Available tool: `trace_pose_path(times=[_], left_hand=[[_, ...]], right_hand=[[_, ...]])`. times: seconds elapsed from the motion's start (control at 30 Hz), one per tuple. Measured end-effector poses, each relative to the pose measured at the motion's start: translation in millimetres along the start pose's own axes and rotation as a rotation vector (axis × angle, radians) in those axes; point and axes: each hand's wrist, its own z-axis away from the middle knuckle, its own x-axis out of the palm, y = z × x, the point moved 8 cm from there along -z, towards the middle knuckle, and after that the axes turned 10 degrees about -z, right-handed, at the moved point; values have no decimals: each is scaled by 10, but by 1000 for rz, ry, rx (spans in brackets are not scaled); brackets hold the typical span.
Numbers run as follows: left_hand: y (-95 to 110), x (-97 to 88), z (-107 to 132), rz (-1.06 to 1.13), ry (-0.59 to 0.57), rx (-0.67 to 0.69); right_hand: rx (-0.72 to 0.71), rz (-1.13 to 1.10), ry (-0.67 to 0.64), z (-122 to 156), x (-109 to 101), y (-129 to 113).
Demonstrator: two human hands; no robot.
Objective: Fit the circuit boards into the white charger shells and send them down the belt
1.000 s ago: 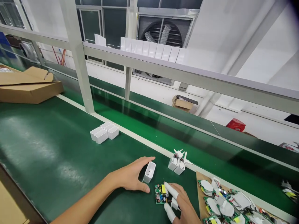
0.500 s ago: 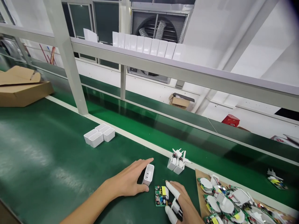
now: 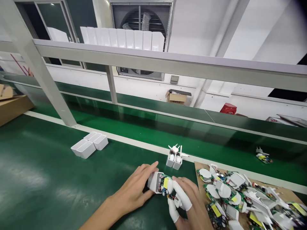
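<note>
The place looked like a factory: a green belt (image 3: 134,131) ran beyond the fingers (image 3: 183,195), circuit boards (image 3: 236,198) lay heaped right of them, and a wall fan (image 3: 133,17) sat far past them.

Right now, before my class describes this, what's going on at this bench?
A person's left hand grips a white casing. The right hand, with white finger covers, holds a circuit board at the casing's open end; how far in it sits is hard to tell. Two filled casings stand just beyond, and piled boards lie beside the right hand.
</note>
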Motion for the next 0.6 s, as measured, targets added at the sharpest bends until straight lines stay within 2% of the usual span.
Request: trace_pose_path(times=[0.6], left_hand=[[36,71,-59,-4,-49,1]], right_hand=[[64,23,-158,137,168,149]])
